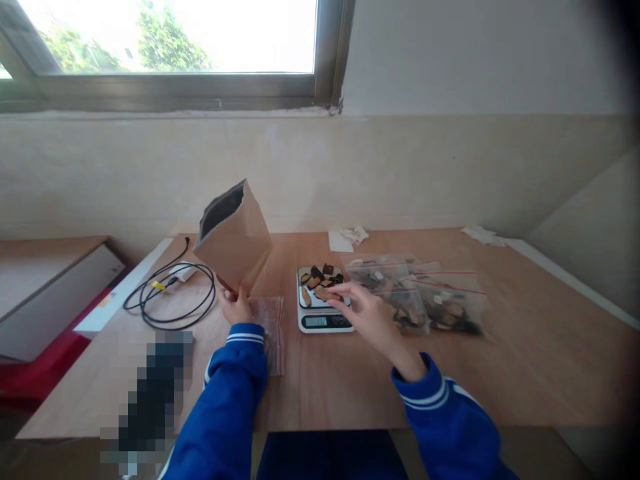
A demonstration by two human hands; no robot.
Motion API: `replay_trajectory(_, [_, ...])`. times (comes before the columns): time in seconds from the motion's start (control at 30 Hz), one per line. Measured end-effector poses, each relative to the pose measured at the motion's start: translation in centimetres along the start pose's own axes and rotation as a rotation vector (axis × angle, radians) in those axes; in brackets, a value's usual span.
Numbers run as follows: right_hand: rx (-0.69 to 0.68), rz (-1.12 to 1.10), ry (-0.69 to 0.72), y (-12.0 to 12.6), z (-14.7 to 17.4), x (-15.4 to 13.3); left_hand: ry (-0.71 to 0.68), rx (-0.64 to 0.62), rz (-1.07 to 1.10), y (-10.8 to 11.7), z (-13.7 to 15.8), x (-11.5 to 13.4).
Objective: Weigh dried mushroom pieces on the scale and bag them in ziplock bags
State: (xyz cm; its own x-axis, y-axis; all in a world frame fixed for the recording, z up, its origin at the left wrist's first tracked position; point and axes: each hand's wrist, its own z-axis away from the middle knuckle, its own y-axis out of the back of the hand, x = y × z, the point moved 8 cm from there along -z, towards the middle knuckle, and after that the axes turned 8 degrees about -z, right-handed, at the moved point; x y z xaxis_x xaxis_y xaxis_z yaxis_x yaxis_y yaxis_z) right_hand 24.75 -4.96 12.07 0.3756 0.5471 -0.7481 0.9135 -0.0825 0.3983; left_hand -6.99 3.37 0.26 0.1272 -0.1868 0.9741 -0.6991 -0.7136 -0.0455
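Note:
My left hand [236, 305] is closed around the bottom of a brown paper bag [237, 240], which tilts with its dark, silvery-edged mouth facing up and left. Under that wrist lies a clear zip bag [273, 333] with a red seal line. A white digital kitchen scale [300, 320] stands in the middle of the table, its small display lit. Several dried brown slices [313, 282] with dark rims lie on its plate. Over the plate's right side, my right hand [367, 313] pinches one brown slice [326, 294] between thumb and fingers.
Right of the scale lie several clear zip bags [450, 310] of dried dark pieces. A coiled black cable [143, 310] and white adapter [183, 271] are at left, near a blurred-out dark object [153, 393]. Crumpled tissue [355, 235] sits at the back edge, below the wall.

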Motion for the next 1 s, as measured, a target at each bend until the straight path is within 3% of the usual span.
replay_trajectory(0.17, [-0.068,0.254,0.052,-3.1,0.9,5.1,0.124,0.046,0.003,0.3,0.4,-0.3])
replay_trajectory(0.3, [-0.023,0.418,0.058,-3.5,0.8,5.9,0.107,0.050,-0.040,0.4,0.5,0.1])
replay_trajectory(0.43, [0.000,0.528,0.035,-3.3,0.6,6.4,0.036,0.034,-0.230,0.5,0.3,0.1])
replay_trajectory(0.6, [0.086,0.481,0.035,-2.6,1.3,6.9,-0.072,0.098,-0.444,0.8,-0.4,0.3])
replay_trajectory(0.7, [0.177,0.423,0.024,-1.5,2.2,7.3,-0.093,0.027,-0.530,0.2,-0.6,0.0])
replay_trajectory(0.87, [0.273,0.367,0.010,-0.3,3.3,8.2,-0.074,-0.060,-0.496,-0.2,-0.4,-0.1])
replay_trajectory(1.0, [0.251,0.360,0.010,-0.5,3.5,8.6,-0.041,-0.076,-0.439,-0.2,-0.1,0.2])
